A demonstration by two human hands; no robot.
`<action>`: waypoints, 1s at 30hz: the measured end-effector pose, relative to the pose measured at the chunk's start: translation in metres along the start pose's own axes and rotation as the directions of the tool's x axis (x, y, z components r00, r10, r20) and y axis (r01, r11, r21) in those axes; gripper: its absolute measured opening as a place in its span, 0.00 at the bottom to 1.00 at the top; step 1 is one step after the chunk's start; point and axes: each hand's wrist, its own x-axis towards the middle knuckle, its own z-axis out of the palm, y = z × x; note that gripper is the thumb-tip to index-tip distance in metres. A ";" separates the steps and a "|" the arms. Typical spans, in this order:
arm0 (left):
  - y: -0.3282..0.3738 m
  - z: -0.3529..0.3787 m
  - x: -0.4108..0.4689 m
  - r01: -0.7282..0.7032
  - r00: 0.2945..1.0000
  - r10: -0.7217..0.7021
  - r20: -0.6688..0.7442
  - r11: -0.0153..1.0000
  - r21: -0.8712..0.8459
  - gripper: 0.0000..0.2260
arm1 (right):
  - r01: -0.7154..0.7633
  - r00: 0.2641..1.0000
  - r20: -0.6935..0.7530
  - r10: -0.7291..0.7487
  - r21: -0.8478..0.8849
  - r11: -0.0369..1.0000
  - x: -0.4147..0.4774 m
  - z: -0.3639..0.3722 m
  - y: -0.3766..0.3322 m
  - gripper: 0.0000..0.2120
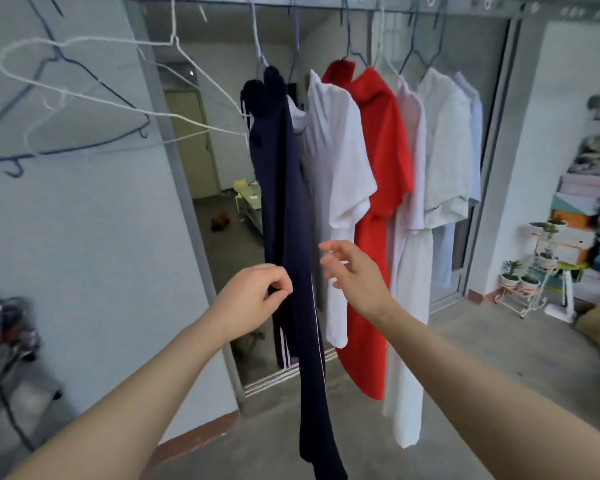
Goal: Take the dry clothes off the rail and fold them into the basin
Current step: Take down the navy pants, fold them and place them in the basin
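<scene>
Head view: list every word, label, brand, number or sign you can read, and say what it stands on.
None can be read in this view.
Navy trousers: white side stripes only, no wording shows.
Stacked boxes on the right: any print is too blurred to read.

1. I see the rail running across the top of my view.
2. Toward its left end hang two empty hangers, tilted: a white hanger and a blue hanger.
3. Further right, packed side by side on hangers, are navy trousers, a white shirt, a red dress, a long white dress, a white blouse and a pale blue shirt.
4. Below, the concrete floor carries a plant stand near the right wall.
</scene>
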 end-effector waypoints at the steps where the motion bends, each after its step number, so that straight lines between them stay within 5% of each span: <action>1: -0.001 -0.009 0.007 0.001 1.000 -0.001 -0.032 1.000 -0.005 0.04 | 0.033 0.999 -0.023 -0.033 0.004 0.999 0.008 -0.001 -0.012 0.10; 13: 0.013 -0.114 0.119 -0.091 0.879 -0.036 -0.475 0.966 -0.240 0.17 | 0.297 0.951 -0.061 -0.302 -0.070 0.952 0.110 -0.008 -0.151 0.17; 18: 0.005 -0.139 0.162 -0.041 0.878 -0.146 -0.456 0.926 -0.376 0.20 | 0.238 0.970 -0.048 -0.238 -0.003 0.971 0.143 -0.002 -0.178 0.17; 22: -0.007 -0.145 0.185 -0.007 0.920 -0.229 -0.318 0.802 -0.598 0.17 | 0.235 0.971 -0.036 -0.238 -0.078 0.969 0.166 0.005 -0.184 0.22; 30: -0.021 -0.148 0.206 -0.103 0.949 -0.144 -0.282 0.701 -0.706 0.09 | 0.169 0.982 0.090 -0.165 -0.042 0.985 0.199 0.011 -0.189 0.27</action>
